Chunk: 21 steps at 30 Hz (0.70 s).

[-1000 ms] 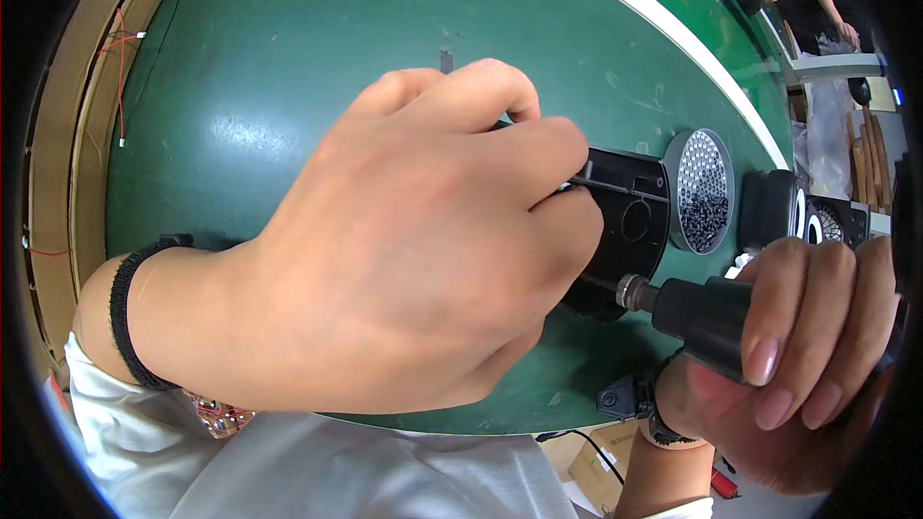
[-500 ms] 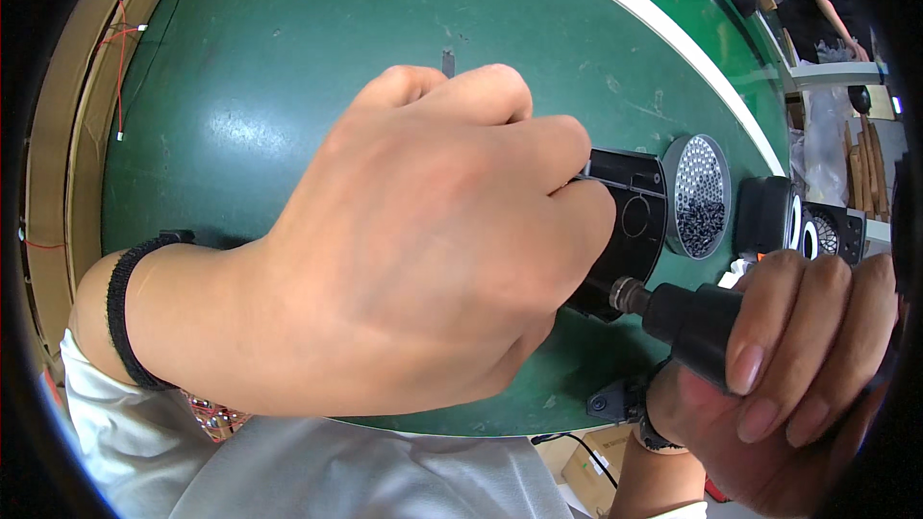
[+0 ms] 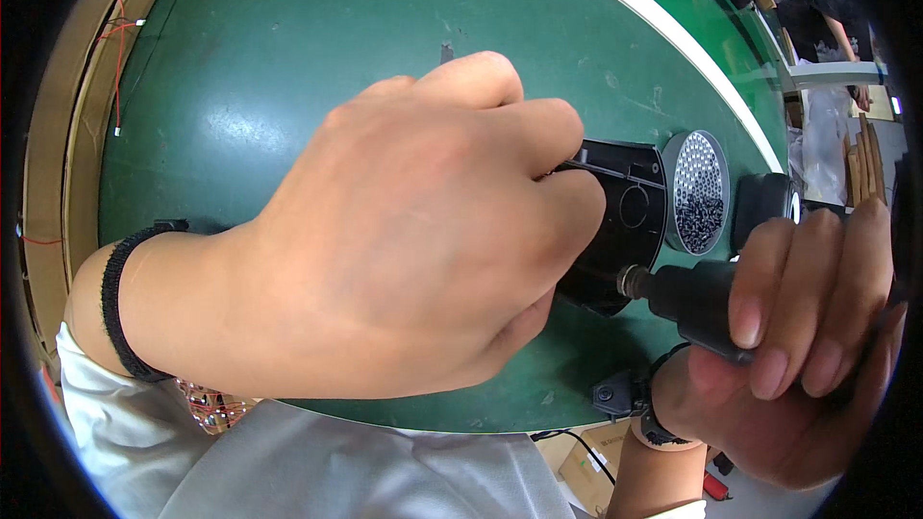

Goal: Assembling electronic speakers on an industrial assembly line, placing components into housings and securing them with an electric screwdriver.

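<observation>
Black plastic housing (image 3: 625, 226) resting on the green table (image 3: 288, 67), at about 3 o'clock from centre, mostly covered from the 9 o'clock side by the left hand (image 3: 385, 250). Left grip pressed together on the housing's rim, fingertips curled over its upper edge, thumb tucked underneath; knuckles up, wrist with a black band (image 3: 120, 298) trailing toward 8 o'clock. Black power screwdriver (image 3: 697, 300) at 4 o'clock, metal tip touching the housing's lower right edge. Right hand (image 3: 798, 356) wrapped around the tool's barrel, grip closed tight on it, fingers folded over the top with nails facing up, forearm coming in from 5 o'clock. Round tray of small dark screws (image 3: 699, 192) just beside the housing at its 3 o'clock side, black round part (image 3: 764, 207) next beyond.
</observation>
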{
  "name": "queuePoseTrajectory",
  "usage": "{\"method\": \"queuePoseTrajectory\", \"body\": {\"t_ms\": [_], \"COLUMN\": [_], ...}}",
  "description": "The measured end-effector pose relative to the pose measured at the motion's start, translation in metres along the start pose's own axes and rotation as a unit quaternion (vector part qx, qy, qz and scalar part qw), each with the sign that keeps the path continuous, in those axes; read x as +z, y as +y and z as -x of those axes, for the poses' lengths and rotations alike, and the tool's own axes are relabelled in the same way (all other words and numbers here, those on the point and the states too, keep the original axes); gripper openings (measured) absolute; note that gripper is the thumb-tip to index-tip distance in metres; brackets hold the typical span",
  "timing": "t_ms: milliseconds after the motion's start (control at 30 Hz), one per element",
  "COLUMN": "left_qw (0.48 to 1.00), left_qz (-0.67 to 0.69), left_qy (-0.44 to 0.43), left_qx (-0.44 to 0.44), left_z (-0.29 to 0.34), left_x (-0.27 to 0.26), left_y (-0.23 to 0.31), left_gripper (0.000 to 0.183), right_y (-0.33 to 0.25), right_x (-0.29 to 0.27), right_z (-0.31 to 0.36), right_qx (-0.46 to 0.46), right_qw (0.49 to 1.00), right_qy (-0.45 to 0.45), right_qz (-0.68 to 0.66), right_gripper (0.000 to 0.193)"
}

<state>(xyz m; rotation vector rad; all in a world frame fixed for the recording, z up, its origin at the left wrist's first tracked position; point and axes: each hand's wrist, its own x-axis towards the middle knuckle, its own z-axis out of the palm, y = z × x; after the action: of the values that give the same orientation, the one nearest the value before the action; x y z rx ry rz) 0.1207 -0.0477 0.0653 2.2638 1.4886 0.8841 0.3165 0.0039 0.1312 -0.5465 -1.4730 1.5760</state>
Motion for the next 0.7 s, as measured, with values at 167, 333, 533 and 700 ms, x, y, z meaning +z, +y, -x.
{"method": "queuePoseTrajectory", "body": {"t_ms": [167,333,533,700], "left_qw": [0.999,0.999,0.999,1.0], "left_qz": [-0.001,0.002,0.001,-0.007], "left_qy": [-0.039,-0.032,-0.03,-0.006], "left_qx": [0.026,0.016,0.011,-0.017], "left_z": [-0.02,-0.022,-0.022,-0.001], "left_x": [-0.013,-0.021,-0.022,-0.004], "left_y": [0.003,0.007,0.006,-0.001], "left_gripper": [0.044,0.044,0.043,0.043], "right_y": [-0.02,-0.017,-0.014,-0.015], "right_x": [-0.019,-0.016,-0.009,-0.005], "right_z": [0.003,-0.006,-0.007,-0.008], "right_qx": [0.072,-0.016,0.0,0.026], "right_qw": [0.997,0.996,1.0,0.997], "right_qy": [-0.003,-0.084,-0.029,-0.075], "right_qz": [-0.016,0.024,-0.012,0.005], "right_gripper": [0.029,0.027,0.026,0.025]}}
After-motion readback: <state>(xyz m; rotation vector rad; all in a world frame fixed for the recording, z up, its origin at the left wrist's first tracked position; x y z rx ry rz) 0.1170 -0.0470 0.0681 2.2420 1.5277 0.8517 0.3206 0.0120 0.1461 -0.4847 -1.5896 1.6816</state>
